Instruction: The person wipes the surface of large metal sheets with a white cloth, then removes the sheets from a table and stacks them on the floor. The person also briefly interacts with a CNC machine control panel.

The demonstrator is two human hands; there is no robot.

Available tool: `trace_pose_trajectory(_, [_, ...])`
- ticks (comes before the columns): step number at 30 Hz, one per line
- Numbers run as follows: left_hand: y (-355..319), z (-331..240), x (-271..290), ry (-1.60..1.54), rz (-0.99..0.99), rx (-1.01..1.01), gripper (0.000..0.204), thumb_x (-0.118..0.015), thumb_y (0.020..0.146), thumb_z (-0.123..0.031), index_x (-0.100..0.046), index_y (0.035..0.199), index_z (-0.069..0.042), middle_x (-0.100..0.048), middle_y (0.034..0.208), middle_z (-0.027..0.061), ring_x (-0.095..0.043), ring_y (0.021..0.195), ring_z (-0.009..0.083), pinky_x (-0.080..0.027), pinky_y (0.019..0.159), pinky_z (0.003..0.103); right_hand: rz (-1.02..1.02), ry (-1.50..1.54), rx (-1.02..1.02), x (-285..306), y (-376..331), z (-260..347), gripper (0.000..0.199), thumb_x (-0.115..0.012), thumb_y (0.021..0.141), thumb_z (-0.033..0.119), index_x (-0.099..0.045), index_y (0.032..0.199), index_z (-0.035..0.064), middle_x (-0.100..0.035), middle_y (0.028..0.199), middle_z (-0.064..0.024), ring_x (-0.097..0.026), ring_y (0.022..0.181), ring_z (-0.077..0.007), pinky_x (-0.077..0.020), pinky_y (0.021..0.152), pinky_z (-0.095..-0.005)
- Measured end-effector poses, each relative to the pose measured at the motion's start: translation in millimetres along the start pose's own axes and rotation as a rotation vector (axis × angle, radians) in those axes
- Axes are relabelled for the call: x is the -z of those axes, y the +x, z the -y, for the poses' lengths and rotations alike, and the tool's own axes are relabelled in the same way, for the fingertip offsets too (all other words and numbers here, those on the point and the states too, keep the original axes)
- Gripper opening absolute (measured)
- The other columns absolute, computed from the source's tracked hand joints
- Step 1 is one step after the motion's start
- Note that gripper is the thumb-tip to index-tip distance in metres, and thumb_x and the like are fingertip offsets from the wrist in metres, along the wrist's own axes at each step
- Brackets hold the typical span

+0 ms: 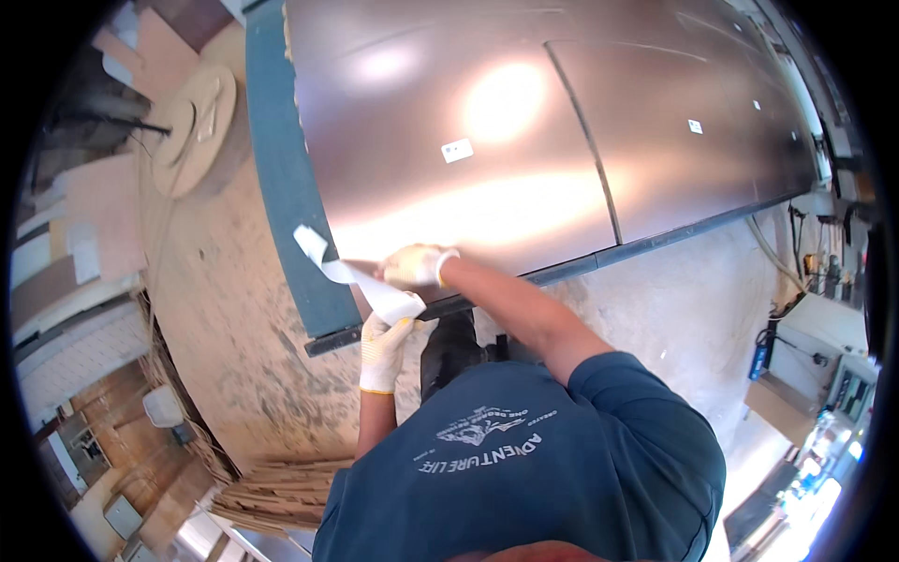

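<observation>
My left hand (384, 354), in a white knitted glove with a yellow cuff, is closed on the lower end of a white strip (379, 290). The strip twists up and to the left, and its loose end lies over the blue table edge. My right hand (412, 268), gloved too and slightly blurred, is curled above the near left corner of a shiny metal sheet (393, 178). What its fingers hold, if anything, is hidden. A small white label (457, 151) is stuck on the sheet.
A second metal sheet (674, 140) lies to the right, past a dark seam. The blue table (286, 187) has a dark front rail (562, 272). A round wooden board (194, 131) is at the far left. Stacked wooden strips (272, 492) lie at lower left; a light cabinet (819, 328) stands right.
</observation>
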State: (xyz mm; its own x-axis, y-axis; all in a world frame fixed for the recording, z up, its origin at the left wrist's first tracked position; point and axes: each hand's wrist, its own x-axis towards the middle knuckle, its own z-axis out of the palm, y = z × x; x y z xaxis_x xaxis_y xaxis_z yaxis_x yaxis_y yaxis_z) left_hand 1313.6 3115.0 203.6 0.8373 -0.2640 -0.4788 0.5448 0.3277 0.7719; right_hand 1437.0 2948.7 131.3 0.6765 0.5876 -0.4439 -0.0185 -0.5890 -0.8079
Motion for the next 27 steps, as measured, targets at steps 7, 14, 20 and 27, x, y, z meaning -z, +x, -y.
trace_pose_trajectory(7, [17.9,40.7,-95.0,0.639,0.104,0.147,0.020,-0.064,0.094,-0.008,-0.068,0.112,-0.001,-0.070,0.097,0.0101,-0.066,0.075,0.0122,-0.056,0.072,0.027,-0.540,-0.016,-0.130,-46.9,-242.3,-71.2,0.030,-0.061,0.092,0.023,-0.068,0.118,0.0093,-0.069,0.115,-0.0155,-0.066,0.108,-0.0323,-0.0514,0.096,-0.0421])
trace_pose_trajectory(14, [-33.7,287.5,-301.1,0.509,0.634,0.214,0.014,-0.069,0.092,-0.020,-0.074,0.101,-0.010,-0.066,0.072,0.0024,-0.060,0.056,0.0091,-0.046,0.047,0.026,-1.288,-0.364,0.134,-88.1,-471.3,-92.9,0.037,-0.071,0.084,0.024,-0.067,0.116,0.0073,-0.063,0.127,-0.0171,-0.058,0.119,-0.0380,-0.0483,0.101,-0.0467])
trace_pose_trajectory(20, [-180.8,283.4,-502.3,0.936,1.451,0.610,0.023,-0.066,0.094,-0.020,-0.074,0.108,-0.004,-0.074,0.095,0.0049,-0.061,0.062,0.0091,-0.047,0.052,0.023,-1.796,-0.193,-0.821,-173.6,-744.9,-201.4,0.023,-0.070,0.087,0.022,-0.068,0.104,0.0067,-0.068,0.106,-0.0169,-0.065,0.102,-0.0357,-0.0522,0.087,-0.0441])
trace_pose_trajectory(27, [-195.4,430.2,-621.5,0.735,1.180,0.635,0.026,-0.065,0.098,-0.026,-0.069,0.113,-0.005,-0.071,0.093,0.0044,-0.062,0.071,0.0127,-0.047,0.057,0.026,-2.080,0.748,-0.719,-255.8,-819.4,-217.7,0.022,-0.063,0.095,0.021,-0.067,0.106,0.0019,-0.069,0.095,-0.0125,-0.068,0.089,-0.0221,-0.0536,0.080,-0.0342])
